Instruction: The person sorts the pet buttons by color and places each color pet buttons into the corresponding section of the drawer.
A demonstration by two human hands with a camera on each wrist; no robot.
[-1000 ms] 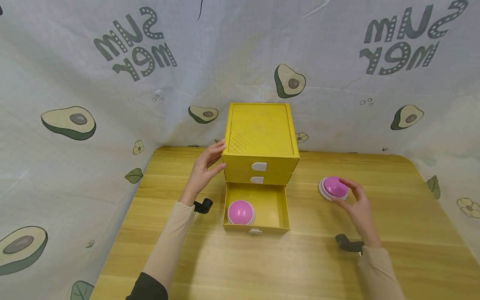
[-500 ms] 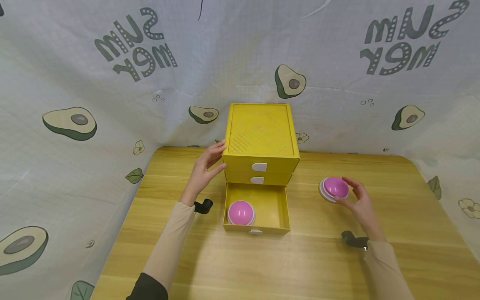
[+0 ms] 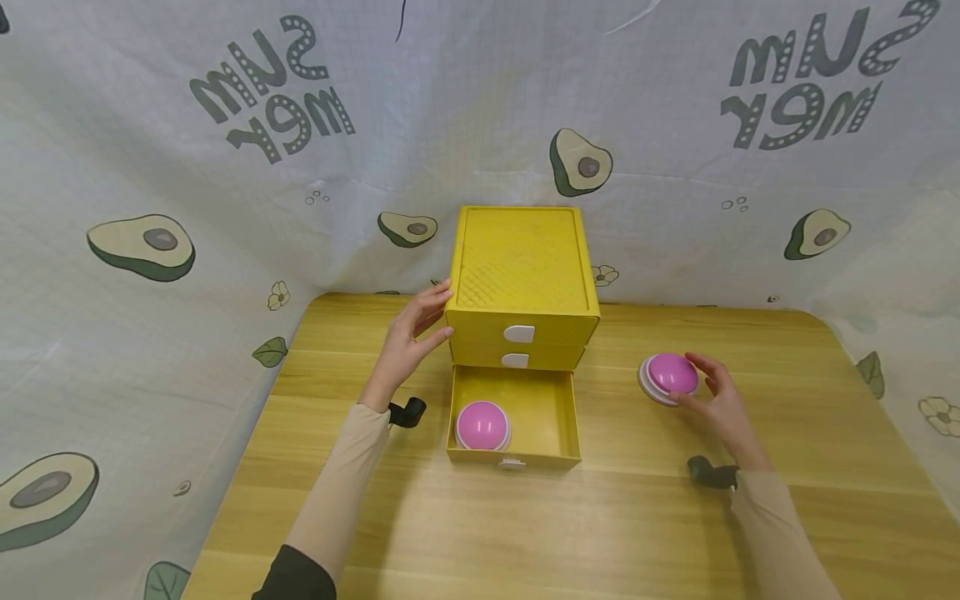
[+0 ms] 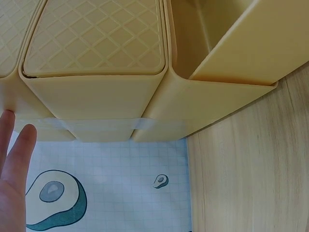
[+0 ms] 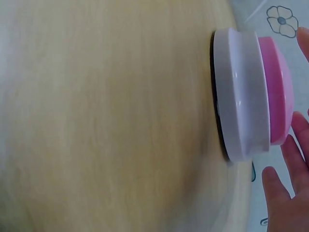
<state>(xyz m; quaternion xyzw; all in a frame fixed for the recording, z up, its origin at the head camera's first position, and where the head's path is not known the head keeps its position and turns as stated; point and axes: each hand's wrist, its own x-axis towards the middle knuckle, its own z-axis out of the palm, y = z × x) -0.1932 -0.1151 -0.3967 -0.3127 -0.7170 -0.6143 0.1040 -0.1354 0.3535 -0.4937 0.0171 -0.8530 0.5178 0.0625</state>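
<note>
My left hand rests its fingertips against the left side of a small yellow drawer cabinet, fingers spread. Its bottom drawer is pulled out, and a pink dome-shaped push button on a white base sits in the drawer's front left. A second pink push button stands on the table to the right of the cabinet. Beside it is my right hand, thumb and fingers spread around its right side. The right wrist view shows that button's white base flat on the wood, with fingertips right at the dome.
The two upper drawers have white handles and are pushed in. A wooden table bears everything. Behind it hangs a pale cloth printed with avocados. Black wrist camera mounts stick out beside both wrists.
My right hand has drawn slightly to the right and back, its fingers a little lower on the button's right side. The left hand, the cabinet and both buttons stay in place.
</note>
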